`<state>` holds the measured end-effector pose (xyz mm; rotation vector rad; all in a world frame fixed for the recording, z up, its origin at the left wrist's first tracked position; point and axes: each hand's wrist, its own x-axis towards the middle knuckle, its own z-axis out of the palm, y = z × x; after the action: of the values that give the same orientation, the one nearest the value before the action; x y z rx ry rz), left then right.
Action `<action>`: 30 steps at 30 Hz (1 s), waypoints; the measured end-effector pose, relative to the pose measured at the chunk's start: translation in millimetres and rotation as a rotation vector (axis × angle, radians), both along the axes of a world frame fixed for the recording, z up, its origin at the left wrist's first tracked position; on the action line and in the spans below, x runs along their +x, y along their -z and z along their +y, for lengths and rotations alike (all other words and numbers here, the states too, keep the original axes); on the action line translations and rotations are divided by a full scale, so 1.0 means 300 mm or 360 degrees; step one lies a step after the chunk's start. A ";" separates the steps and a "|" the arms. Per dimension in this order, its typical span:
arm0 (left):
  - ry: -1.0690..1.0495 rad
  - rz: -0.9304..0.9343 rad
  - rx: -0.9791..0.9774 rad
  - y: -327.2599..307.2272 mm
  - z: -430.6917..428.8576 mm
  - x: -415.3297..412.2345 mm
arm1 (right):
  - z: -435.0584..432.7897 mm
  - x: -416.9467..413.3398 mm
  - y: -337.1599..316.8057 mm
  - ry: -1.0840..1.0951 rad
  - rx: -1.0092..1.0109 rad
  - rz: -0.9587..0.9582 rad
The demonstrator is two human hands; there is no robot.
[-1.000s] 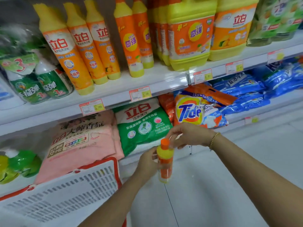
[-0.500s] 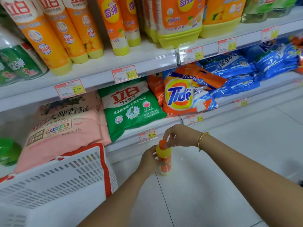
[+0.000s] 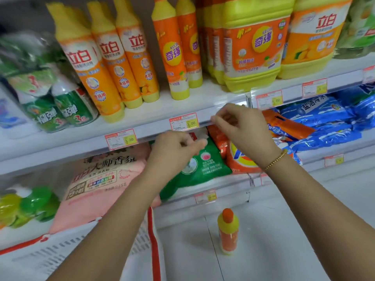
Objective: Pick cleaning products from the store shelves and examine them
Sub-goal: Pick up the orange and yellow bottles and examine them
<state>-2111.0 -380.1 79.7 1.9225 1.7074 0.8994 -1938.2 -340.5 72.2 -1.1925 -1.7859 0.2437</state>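
Two hands are raised to shelf height, and neither holds anything. The left hand [image 3: 174, 153] hangs in front of the green bag [image 3: 203, 167] on the lower shelf, fingers loosely curled and thumb extended, with nothing between them. The right hand [image 3: 245, 130] sits just before the front edge of the upper shelf [image 3: 182, 106], fingers bent and slack, tips close to the price tag [image 3: 183, 121]. Contact with the rail cannot be confirmed (motion blur softens the fingertips).

The small orange bottle [image 3: 228, 232] stands upright, cap up, on the floor [image 3: 284, 230], below and well apart from both hands. It is outside the white basket [image 3: 152, 230], to the right of the basket's red rim.

Judgement: standing the bottle on its base keeps it from rolling and leaves both hands free, so it reads as a product set aside. The hands are nearly level with the bases of the tall orange-and-yellow bottles [image 3: 172, 53] on the upper shelf and also near the bags below. This suggests another product is being sought; which one cannot be determined.
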 end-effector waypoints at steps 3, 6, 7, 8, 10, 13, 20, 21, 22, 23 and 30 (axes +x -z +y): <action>-0.0150 -0.0375 0.0413 -0.172 0.118 -0.006 | 0.114 -0.028 -0.052 0.0159 0.0232 -0.0047; -0.0286 -0.0487 0.0519 -0.238 0.287 -0.011 | 0.204 -0.055 -0.013 0.0276 0.0189 -0.0223; -0.0330 -0.0574 0.0467 -0.245 0.352 -0.015 | 0.220 -0.064 0.002 0.0301 0.0245 -0.0249; -0.0352 -0.0648 0.0408 -0.249 0.410 -0.018 | 0.230 -0.073 0.014 0.0326 0.0315 -0.0269; -0.0370 -0.0711 0.0312 -0.251 0.500 -0.023 | 0.247 -0.084 0.023 0.0409 0.0420 -0.0261; -0.0428 -0.0650 0.0304 -0.245 0.583 -0.033 | 0.255 -0.095 0.034 0.0487 0.0450 -0.0214; -0.0234 -0.0786 0.0352 -0.272 0.534 -0.036 | 0.233 -0.083 0.027 0.0351 0.0302 -0.0149; -0.0176 -0.0784 0.0389 -0.268 0.503 -0.042 | 0.220 -0.079 0.020 0.0305 0.0244 -0.0105; -0.0121 -0.0743 0.0445 -0.261 0.471 -0.047 | 0.205 -0.078 0.013 0.0252 0.0188 -0.0036; -0.0074 -0.0692 0.0490 -0.253 0.431 -0.052 | 0.186 -0.077 0.006 0.0205 0.0151 0.0030; 0.0020 -0.0494 0.0737 -0.243 0.184 -0.103 | 0.066 -0.097 -0.029 0.0042 0.0101 0.0035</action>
<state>-2141.8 -324.8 152.6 1.9255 1.3872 1.6065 -1967.4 -320.7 80.8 -1.1634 -1.7451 0.1824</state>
